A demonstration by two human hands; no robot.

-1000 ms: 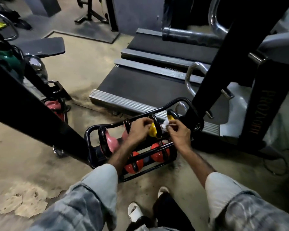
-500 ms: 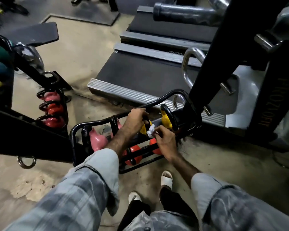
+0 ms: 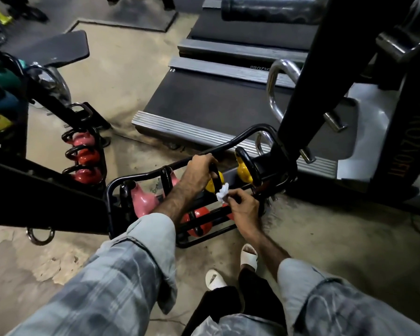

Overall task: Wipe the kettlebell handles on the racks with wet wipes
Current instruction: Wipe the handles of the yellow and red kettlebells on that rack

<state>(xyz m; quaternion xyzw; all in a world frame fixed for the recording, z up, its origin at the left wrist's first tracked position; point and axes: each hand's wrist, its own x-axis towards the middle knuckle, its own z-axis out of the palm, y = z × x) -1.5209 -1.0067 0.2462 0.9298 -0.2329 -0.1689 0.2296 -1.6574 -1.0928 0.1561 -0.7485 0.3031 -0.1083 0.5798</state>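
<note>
A low black rack (image 3: 230, 146) on the floor holds pink, yellow and red kettlebells. My left hand (image 3: 199, 169) grips the black handle of a yellow kettlebell (image 3: 212, 185) in the upper row. My right hand (image 3: 243, 207) pinches a crumpled white wet wipe (image 3: 222, 193) just right of that handle, touching or almost touching it. A second yellow kettlebell (image 3: 243, 169) sits further right, a pink kettlebell (image 3: 142, 201) at the left end. Red kettlebells (image 3: 196, 220) lie in the lower row, partly hidden by my arms.
A treadmill deck (image 3: 204, 103) lies behind the rack. A thick black upright (image 3: 306, 93) rises at the rack's right end. A second rack with pink and red kettlebells (image 3: 84, 156) stands to the left. My sandalled feet (image 3: 249, 257) are on the concrete floor.
My right hand with the wipe has come back from the right yellow kettlebell to the one my left hand holds. The view has shifted closer and leftwards.
</note>
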